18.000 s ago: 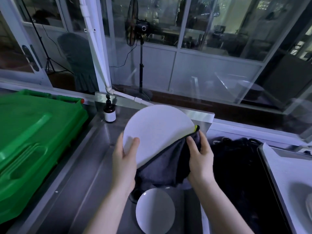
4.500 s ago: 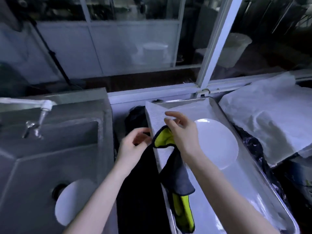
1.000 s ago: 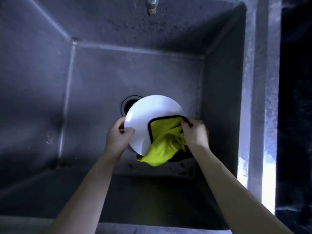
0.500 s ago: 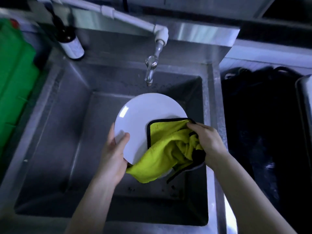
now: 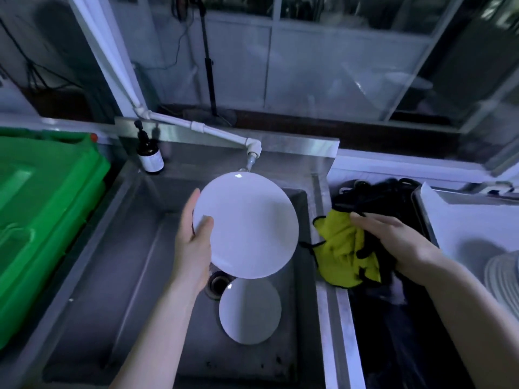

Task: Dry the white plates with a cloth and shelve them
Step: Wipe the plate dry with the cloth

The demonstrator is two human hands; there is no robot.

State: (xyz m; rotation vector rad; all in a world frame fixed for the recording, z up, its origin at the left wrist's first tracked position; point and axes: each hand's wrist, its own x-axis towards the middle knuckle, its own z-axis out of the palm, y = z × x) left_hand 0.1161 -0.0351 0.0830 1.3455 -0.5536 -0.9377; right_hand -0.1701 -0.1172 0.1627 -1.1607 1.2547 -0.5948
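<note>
My left hand (image 5: pixel 193 248) grips the left rim of a white plate (image 5: pixel 250 226), held tilted above the steel sink (image 5: pixel 118 265). A second white plate (image 5: pixel 250 311) lies on the sink bottom, just below the held one and beside the drain. My right hand (image 5: pixel 398 242) holds the yellow and dark cloth (image 5: pixel 341 248) over the sink's right rim, apart from the plate. At the far right a stack of white plates (image 5: pixel 502 276) stands on a paper-lined metal tray (image 5: pixel 455 217).
A white pipe tap (image 5: pixel 252 153) hangs over the sink's back. A dark pump bottle (image 5: pixel 150 158) stands at the back left corner. A green bin lid (image 5: pixel 39 209) lies to the left. Dark bags (image 5: pixel 393 318) fill the gap between sink and tray.
My right hand has pulled the cloth off the plate and moved it right, past the sink's rim. My left hand has raised the plate, uncovering the plate on the sink bottom.
</note>
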